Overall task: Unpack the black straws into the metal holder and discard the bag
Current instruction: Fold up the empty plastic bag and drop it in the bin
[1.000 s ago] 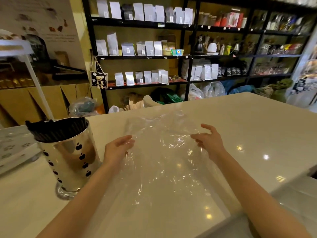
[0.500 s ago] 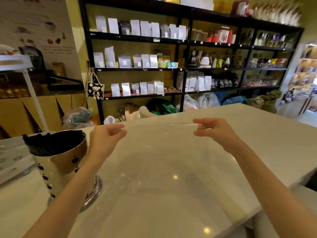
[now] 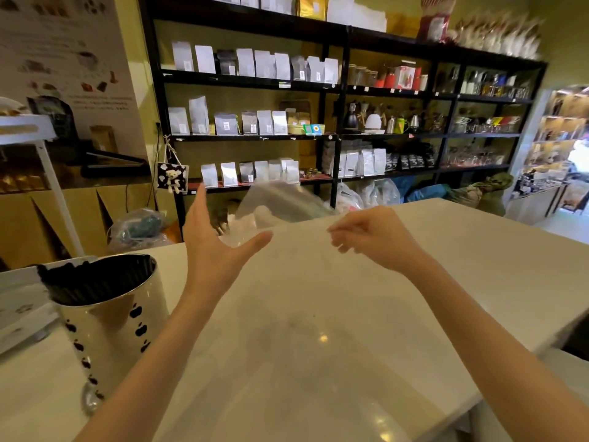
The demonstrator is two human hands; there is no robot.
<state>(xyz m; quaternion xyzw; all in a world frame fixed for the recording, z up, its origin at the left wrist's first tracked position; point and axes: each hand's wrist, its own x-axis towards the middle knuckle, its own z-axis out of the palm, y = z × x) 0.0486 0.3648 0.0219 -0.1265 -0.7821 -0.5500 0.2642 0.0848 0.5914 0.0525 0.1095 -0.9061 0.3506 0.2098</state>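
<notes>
The shiny metal holder (image 3: 114,327) with black cut-outs stands at the left of the white counter, and the black straws (image 3: 92,279) fill its mouth. The clear plastic bag (image 3: 280,205) is raised and blurred between my hands, above the counter's far side. My left hand (image 3: 213,250) is spread open with the palm facing the bag's left side, fingers apart. My right hand (image 3: 373,240) pinches the bag's right edge between thumb and fingers.
The white counter (image 3: 318,330) runs from the front to its far edge behind the bag. Black shelves (image 3: 331,135) with pouches and kettles line the back wall. Filled plastic bags (image 3: 137,228) lie on the floor beyond the counter. A white tray (image 3: 19,311) sits left of the holder.
The bag went from flat on the counter to stretched between both hands, then lifted higher. My left hand has let go of it and spread open; the right hand still holds it.
</notes>
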